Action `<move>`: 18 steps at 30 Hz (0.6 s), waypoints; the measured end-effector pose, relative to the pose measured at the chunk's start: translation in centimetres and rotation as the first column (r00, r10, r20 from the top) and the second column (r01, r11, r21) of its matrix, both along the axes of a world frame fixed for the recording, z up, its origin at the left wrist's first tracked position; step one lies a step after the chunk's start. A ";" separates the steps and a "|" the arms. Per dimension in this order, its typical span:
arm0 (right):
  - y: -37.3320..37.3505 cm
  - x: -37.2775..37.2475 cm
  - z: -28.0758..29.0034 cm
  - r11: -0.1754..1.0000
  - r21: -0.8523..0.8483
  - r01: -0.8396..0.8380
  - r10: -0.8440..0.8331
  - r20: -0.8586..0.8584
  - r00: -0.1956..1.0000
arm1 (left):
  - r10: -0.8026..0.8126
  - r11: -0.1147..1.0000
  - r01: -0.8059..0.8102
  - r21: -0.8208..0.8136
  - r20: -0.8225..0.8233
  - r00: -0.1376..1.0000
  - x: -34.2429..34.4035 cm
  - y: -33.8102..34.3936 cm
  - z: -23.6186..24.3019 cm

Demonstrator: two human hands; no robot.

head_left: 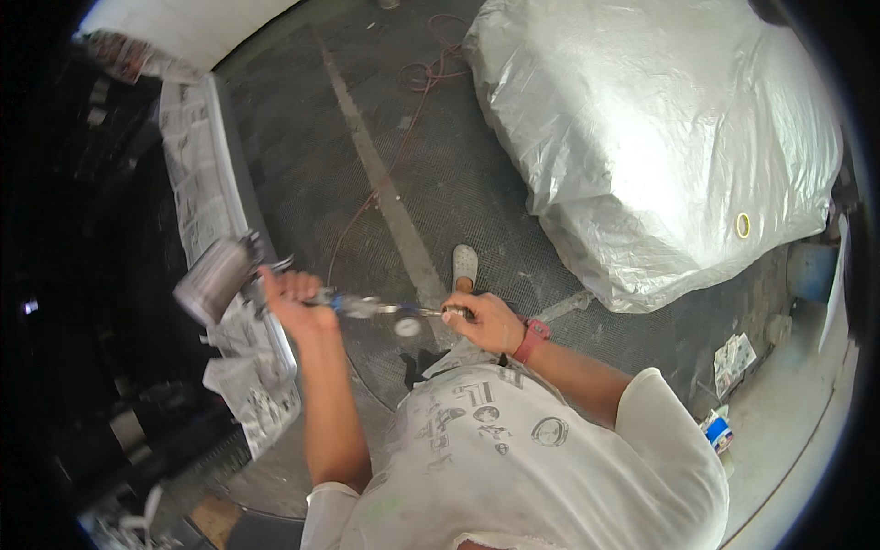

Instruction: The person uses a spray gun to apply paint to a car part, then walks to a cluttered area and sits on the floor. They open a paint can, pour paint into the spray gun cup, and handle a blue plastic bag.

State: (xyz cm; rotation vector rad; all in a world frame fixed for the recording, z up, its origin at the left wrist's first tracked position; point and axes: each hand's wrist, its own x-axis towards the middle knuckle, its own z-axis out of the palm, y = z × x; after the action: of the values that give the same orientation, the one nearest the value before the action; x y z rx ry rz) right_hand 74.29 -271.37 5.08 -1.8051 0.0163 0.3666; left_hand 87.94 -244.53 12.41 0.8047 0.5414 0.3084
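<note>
My left hand (pixel 301 304) is closed around the handle of a paint spray gun (pixel 216 278), whose pale, cylindrical cup tilts out to the left. From the handle's lower end, an air fitting with a blue part (pixel 348 304) and a small round pressure gauge (pixel 407 326) runs to the right. At its far end my right hand (pixel 493 324) grips a metal hose coupling (pixel 456 313) with thumb and fingers. Whether the coupling is joined to the fitting is too small to tell. The gun is slightly blurred.
To my left stands a dark vehicle body edged with masking newspaper (pixel 197 174). A large form under a silver cover (pixel 632 156) fills the right, with a tape roll (pixel 743 225) on it. A thin red hose (pixel 414 119) trails across the dark floor (pixel 302 137).
</note>
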 end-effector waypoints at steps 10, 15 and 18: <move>-9.7 25.8 -10.9 0.675 -0.707 0.212 -0.150 0.150 0.977 | 0.134 0.860 -0.017 0.510 -0.194 0.972 11.9 13.2 1.1; -11.7 36.5 -12.2 0.855 -0.484 0.187 -0.205 0.016 0.979 | -0.049 0.777 0.324 0.540 -0.461 0.886 15.8 19.9 -5.0; -12.4 37.4 -13.7 0.833 -0.523 0.180 -0.270 -0.101 0.958 | -0.094 0.722 0.489 0.490 -0.630 0.771 20.1 23.4 -10.1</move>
State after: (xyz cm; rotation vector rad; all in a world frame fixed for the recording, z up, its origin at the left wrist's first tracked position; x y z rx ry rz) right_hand 111.71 -283.82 -8.65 -2.2605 0.4890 0.3678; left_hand 108.06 -221.17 2.28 1.6709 0.8690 -0.0978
